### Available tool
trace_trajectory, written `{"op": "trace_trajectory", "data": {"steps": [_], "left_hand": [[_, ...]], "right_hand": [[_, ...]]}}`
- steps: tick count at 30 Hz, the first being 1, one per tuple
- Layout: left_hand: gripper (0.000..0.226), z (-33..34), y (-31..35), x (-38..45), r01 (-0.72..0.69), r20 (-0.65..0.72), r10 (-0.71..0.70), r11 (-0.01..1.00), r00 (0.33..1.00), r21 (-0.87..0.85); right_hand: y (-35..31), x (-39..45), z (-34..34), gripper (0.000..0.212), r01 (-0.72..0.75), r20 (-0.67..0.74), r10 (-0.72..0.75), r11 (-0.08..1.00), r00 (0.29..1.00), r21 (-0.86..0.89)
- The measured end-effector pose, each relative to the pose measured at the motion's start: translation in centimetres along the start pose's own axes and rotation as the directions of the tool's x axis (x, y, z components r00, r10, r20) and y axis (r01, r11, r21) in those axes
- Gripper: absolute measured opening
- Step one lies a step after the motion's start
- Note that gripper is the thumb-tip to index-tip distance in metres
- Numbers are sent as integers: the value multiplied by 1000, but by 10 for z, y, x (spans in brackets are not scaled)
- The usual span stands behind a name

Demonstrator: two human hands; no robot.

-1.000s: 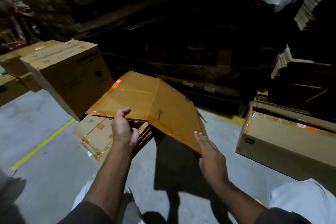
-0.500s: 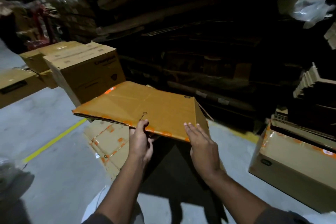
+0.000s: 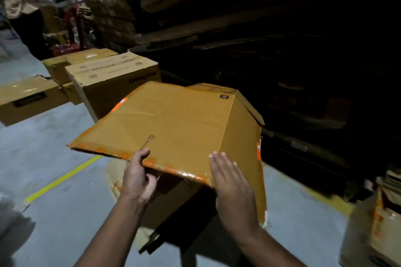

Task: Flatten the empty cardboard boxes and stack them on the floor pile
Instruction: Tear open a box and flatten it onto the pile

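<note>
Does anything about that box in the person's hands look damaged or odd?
The held box is only half collapsed: its right panel hangs down at an angle, and torn orange tape runs ragged along the near edge.

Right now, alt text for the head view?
A person holds a partly flattened cardboard box above a floor pile: left hand grips its near edge, right hand lies flat on it. Closed boxes stand behind on the left.

Cardboard box just beyond my hands, my left hand at its near edge, my right hand on its near corner, floor pile under it, upright boxes beyond to my left, another box to my right.
</note>
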State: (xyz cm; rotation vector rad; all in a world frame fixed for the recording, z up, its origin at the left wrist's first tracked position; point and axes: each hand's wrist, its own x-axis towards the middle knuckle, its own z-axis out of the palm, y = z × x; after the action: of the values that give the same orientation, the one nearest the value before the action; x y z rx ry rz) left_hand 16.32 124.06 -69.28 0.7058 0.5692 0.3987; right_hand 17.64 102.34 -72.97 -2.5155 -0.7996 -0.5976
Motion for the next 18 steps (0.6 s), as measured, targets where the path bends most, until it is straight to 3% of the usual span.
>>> {"op": "trace_trajectory", "data": {"steps": [2,6,9,10,11,12,13,14,16,18], "left_hand": [[30,-32,4,33,45,-67,-46,999,997,-17],[25,-121,-5,71,163,-182,-154,986,971,31],[24,-165,-21,94,209,-226,-166,961,960,182],[25,-173,-27,101,211,-225,-154,942,962,260],[26,-180,-36,105,201,-234,-126,921,964,332],[26,-183,-44,106,191,-238,-103,904,966,383],[24,-186,-54,106,190,-262,-87,897,961,400],[24,-188,-65,104,190,-277,-83,903,957,385],[36,-186,-94,97,223,-280,-120,900,952,375],[46,-173,-121,86,289,-221,-212,863,952,415]], "right_hand": [[-10,-1,41,101,16,123,-12,999,992,-32],[-44,-26,128,49,72,356,-61,997,933,-17],[-46,-48,176,41,-52,659,11,998,752,42],[-43,-50,188,44,-36,695,-7,998,719,47],[-38,-50,198,50,41,760,-47,999,648,27],[-32,-51,201,54,44,831,-56,998,553,39],[-30,-50,203,55,18,860,-65,998,507,65],[-31,-42,203,57,8,868,-58,998,494,62],[-37,-36,213,58,-21,828,-25,999,560,45],[-42,-35,226,54,-59,669,1,996,743,64]]}}
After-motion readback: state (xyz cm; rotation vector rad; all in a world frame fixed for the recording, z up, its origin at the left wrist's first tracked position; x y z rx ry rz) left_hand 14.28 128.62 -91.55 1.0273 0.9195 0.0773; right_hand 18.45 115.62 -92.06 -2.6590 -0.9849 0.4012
